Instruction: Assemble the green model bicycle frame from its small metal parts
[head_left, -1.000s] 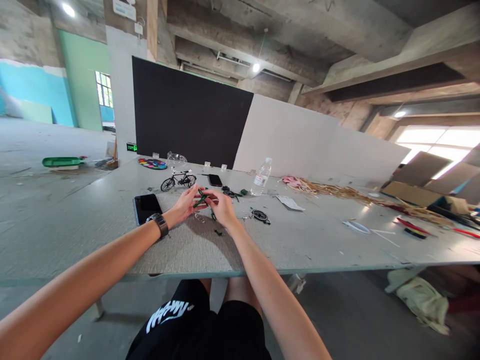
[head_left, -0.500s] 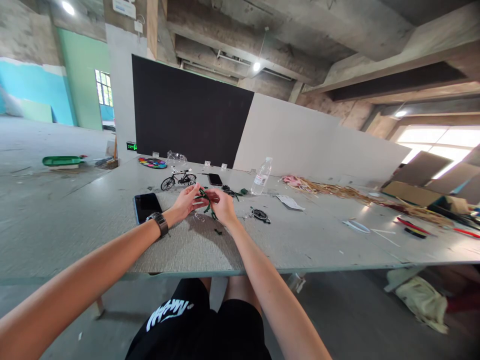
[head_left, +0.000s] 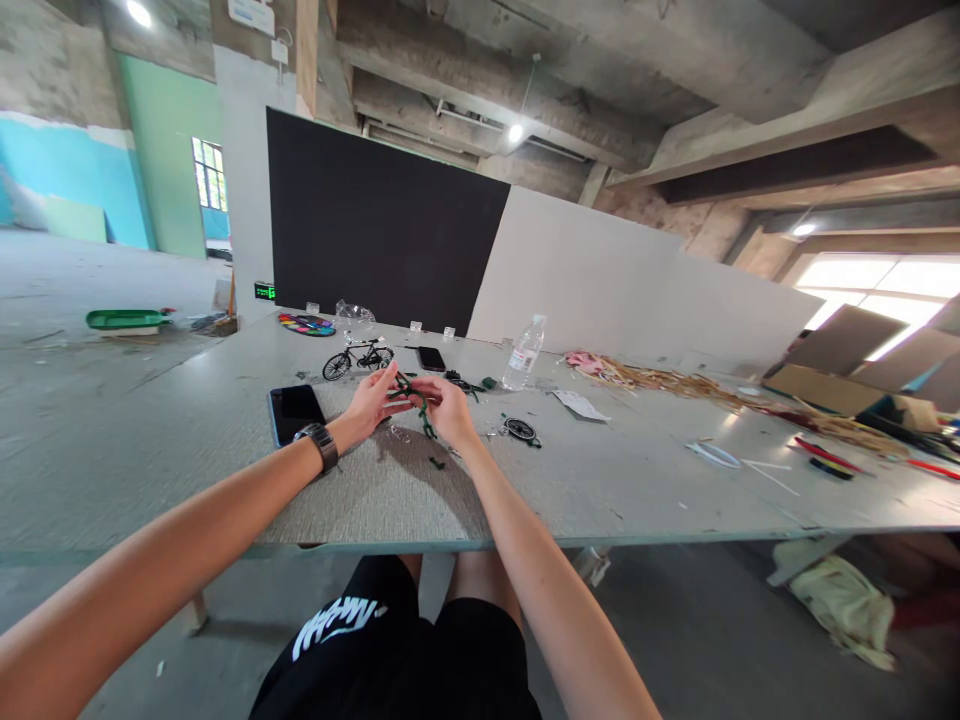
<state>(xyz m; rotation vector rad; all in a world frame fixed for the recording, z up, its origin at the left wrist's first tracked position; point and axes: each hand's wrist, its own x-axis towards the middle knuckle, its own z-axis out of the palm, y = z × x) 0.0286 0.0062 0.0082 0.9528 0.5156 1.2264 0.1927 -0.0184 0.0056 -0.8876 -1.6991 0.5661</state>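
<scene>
In the head view, held a green piece (head_left: 424,412) above the tabletop (head_left: 585,490) between left hand (head_left: 373,397) and right hand (head_left: 448,408), fingertips pinched nearly together, long axis slanting down rightward. Couldn't read bottle label (head_left: 523,358) or white shorts lettering (head_left: 337,624).

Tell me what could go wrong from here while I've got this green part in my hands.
The thin green part, held in both the left hand and the right hand, might bend or snap if pressed too hard.
The small dark piece lying loose on the table near the hands could be brushed aside and lost.
The phone lies close by the left wrist, so that arm might nudge it.
</scene>
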